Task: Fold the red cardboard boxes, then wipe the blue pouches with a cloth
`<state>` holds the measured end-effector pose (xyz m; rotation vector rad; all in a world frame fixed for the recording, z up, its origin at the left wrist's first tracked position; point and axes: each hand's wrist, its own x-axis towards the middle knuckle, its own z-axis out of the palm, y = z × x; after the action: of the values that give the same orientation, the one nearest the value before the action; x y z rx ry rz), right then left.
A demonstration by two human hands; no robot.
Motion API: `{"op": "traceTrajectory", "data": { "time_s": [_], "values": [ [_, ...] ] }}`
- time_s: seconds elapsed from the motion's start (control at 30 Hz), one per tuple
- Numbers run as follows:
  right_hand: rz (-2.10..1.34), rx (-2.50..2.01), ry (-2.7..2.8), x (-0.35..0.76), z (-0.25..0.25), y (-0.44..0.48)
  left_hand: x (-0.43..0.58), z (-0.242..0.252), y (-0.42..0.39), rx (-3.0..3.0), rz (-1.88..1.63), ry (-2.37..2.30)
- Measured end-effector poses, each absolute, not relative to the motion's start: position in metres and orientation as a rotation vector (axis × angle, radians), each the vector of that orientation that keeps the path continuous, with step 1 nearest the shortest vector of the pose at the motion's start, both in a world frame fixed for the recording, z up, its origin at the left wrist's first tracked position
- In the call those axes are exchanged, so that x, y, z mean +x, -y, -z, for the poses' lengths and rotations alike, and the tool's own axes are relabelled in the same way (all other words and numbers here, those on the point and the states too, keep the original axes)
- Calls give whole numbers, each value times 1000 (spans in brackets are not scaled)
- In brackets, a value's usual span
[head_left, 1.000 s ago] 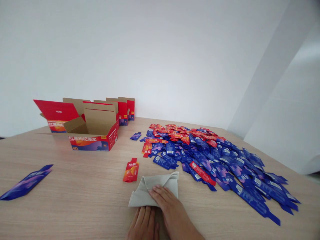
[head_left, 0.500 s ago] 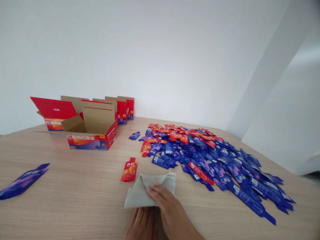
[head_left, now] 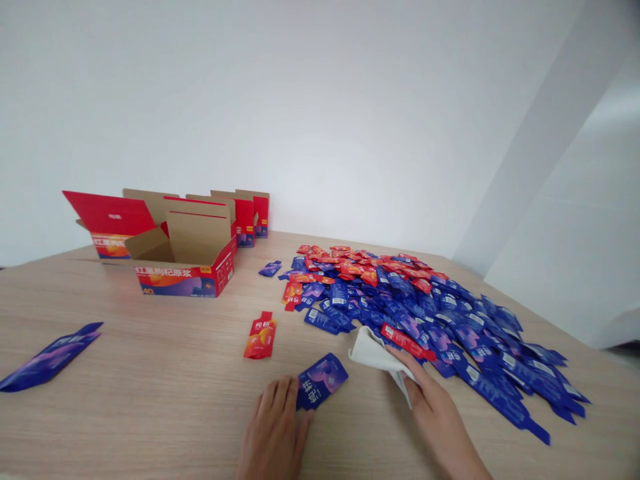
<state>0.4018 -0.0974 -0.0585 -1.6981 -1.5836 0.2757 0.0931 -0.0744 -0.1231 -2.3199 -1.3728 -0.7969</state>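
Note:
My left hand (head_left: pixel 276 427) is closed on the neck end of a blue pouch (head_left: pixel 323 381) that lies tilted on the table, its printed face up. In my right hand (head_left: pixel 434 410) is a folded white cloth (head_left: pixel 375 353), pinched between thumb and fingers near the front edge of the pouch pile. A single red pouch (head_left: pixel 260 335) rests a little beyond my left hand. Part of the blue pouch is hidden under my left fingers.
Blue and red pouches form a wide pile (head_left: pixel 425 313) on the right. Open red cartons (head_left: pixel 175 280) stand at the back left, with more behind. One blue pouch (head_left: pixel 53 357) lies at the far left, and a small blue one (head_left: pixel 271 268) near the pile.
My right hand has moved right with the cloth, off the blue pouch, which now shows. My left hand stays at the pouch's end.

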Motion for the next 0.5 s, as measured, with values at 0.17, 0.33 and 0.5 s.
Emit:
{"op": "traceTrajectory", "data": {
  "time_s": [0.17,0.33,0.5],
  "values": [
    [-351,-1617,1428,408,29,112,92,116,67,-2337,622,1238],
    [-392,-1597,1304,416,20,120,84,108,72,-2408,654,1191],
    [-415,-1622,1256,418,13,124,103,108,74,-2429,702,1220]
  ]
}}
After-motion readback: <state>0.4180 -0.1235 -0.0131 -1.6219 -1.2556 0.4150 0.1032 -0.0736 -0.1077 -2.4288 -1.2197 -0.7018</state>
